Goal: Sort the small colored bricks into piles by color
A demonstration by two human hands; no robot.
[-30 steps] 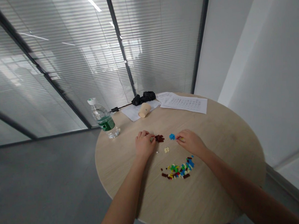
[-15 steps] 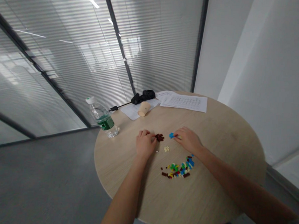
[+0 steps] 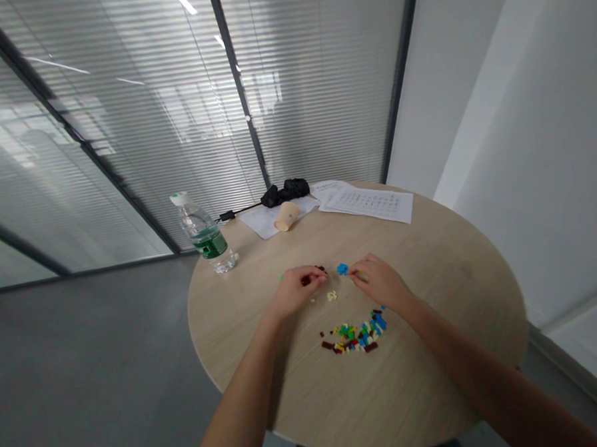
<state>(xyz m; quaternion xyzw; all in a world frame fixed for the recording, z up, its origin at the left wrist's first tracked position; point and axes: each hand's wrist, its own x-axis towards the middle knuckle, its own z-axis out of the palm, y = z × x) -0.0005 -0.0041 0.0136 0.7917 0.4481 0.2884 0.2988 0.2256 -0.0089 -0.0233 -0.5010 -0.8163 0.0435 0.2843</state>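
- We note the left hand (image 3: 299, 289) has slid rightward, toward the blue brick (image 3: 341, 268), and now lies curled over the dark-brown bricks (image 3: 321, 269) instead of just left of them.
- Those bricks, an open cluster a moment ago, now show only as a sliver at the hand's edge, just left of the blue brick.
- We see the right hand (image 3: 379, 281) drawn back from touching the blue brick; a small gap now separates them.
- A small green bit (image 3: 282, 276) now shows clear of the left hand, well left of the blue brick.
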